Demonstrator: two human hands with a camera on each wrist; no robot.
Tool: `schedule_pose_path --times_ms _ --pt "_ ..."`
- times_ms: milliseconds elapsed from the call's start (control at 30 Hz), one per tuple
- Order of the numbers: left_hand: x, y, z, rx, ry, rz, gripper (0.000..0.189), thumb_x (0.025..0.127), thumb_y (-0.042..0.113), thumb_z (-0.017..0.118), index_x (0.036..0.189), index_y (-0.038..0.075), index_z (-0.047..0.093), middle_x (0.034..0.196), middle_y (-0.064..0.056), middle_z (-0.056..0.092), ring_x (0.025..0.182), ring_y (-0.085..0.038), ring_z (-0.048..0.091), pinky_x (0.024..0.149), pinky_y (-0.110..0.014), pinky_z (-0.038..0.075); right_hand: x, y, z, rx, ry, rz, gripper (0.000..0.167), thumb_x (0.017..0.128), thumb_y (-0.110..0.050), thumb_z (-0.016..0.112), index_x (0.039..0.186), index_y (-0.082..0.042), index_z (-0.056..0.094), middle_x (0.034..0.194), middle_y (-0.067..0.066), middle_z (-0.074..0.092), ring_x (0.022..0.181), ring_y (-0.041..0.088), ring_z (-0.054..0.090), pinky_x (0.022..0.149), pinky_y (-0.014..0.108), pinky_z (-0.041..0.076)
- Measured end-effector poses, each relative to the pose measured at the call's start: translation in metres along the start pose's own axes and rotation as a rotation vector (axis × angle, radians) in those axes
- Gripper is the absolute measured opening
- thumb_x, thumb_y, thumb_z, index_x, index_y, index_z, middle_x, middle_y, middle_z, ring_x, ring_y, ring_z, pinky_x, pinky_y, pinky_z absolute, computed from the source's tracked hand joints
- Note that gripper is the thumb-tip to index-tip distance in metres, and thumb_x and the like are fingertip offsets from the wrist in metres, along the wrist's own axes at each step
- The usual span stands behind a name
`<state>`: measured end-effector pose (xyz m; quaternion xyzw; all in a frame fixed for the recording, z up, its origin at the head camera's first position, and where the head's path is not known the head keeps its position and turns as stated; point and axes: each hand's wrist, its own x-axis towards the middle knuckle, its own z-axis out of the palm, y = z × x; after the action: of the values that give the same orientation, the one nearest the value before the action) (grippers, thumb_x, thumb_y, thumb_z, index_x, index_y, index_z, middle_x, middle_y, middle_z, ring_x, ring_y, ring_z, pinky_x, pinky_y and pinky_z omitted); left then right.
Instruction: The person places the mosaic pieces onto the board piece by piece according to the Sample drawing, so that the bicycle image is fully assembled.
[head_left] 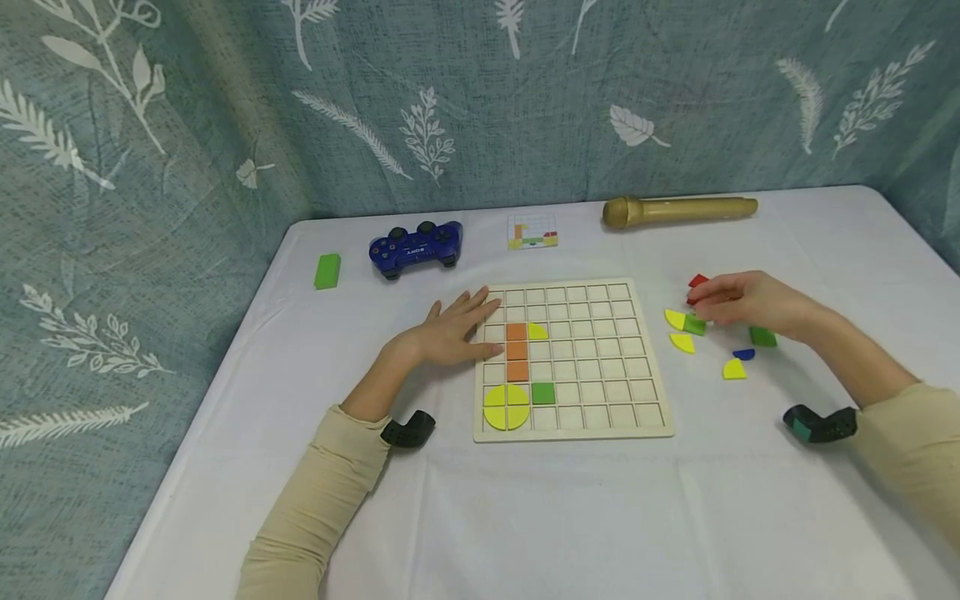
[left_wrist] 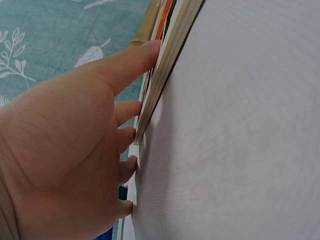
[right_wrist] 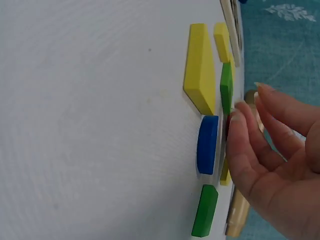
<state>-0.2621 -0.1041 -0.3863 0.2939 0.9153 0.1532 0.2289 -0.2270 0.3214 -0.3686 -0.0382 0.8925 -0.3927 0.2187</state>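
Observation:
My left hand rests with spread fingers on the left edge of a wooden grid board; in the left wrist view its thumb lies at the board's rim. On the board are orange squares in a column, a yellow quarter piece, a green square and a yellow circle of quarter pieces. My right hand hovers over loose pieces, its fingers loosely bent with nothing visible between them. Red pieces show by its fingertips, partly hidden. Beside them lie a green piece and yellow pieces.
Nearer me on the right are a blue piece, a yellow quarter and a green block. Toward the back lie a blue game controller, a pattern card, a gold microphone and a green box.

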Motion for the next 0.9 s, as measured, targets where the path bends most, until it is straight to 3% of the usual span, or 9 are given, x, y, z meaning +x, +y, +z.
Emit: schedule_pose_path --times_ms 133,467,600,800,900 --pt "0.0 0.0 0.0 0.0 0.002 0.006 0.081 0.095 0.052 0.05 0.155 0.017 0.01 0.159 -0.005 -0.004 0.143 -0.028 -0.006 0.109 -0.055 -0.01 0.0 0.0 0.004 -0.011 0.02 -0.04 0.04 0.092 -0.009 0.063 0.129 0.005 0.053 0.127 0.022 0.055 0.102 0.019 0.057 0.079 0.024 0.05" --pt "0.001 0.001 -0.001 0.015 0.002 -0.002 0.08 0.095 0.052 0.05 0.155 0.018 0.009 0.159 -0.004 -0.004 0.143 -0.027 -0.006 0.11 -0.055 -0.009 0.001 0.0 0.014 -0.168 0.082 -0.169 0.036 0.084 0.0 0.072 0.118 0.005 0.062 0.111 0.015 0.062 0.099 0.029 0.055 0.077 0.02 0.047" --pt "0.002 -0.001 0.0 0.011 -0.002 -0.008 0.08 0.095 0.053 0.05 0.155 0.019 0.009 0.159 -0.003 -0.004 0.144 -0.026 -0.006 0.11 -0.054 -0.009 0.001 -0.001 0.016 -0.185 0.1 -0.17 0.036 0.083 0.001 0.071 0.117 0.006 0.061 0.111 0.017 0.062 0.098 0.029 0.056 0.077 0.022 0.047" --pt "0.002 -0.002 0.001 0.005 -0.001 -0.012 0.081 0.094 0.052 0.051 0.155 0.018 0.01 0.159 -0.004 -0.004 0.143 -0.026 -0.006 0.11 -0.054 -0.01 -0.001 -0.005 0.018 -0.202 0.102 -0.173 0.037 0.082 0.004 0.071 0.118 0.007 0.061 0.111 0.019 0.063 0.099 0.031 0.057 0.082 0.035 0.049" --pt "0.002 -0.001 0.001 0.004 0.0 -0.013 0.081 0.094 0.053 0.051 0.155 0.018 0.01 0.159 -0.004 -0.004 0.144 -0.026 -0.006 0.11 -0.054 -0.01 -0.003 -0.006 0.018 -0.204 0.095 -0.184 0.037 0.082 0.004 0.071 0.118 0.006 0.062 0.108 0.016 0.062 0.095 0.029 0.055 0.078 0.033 0.049"
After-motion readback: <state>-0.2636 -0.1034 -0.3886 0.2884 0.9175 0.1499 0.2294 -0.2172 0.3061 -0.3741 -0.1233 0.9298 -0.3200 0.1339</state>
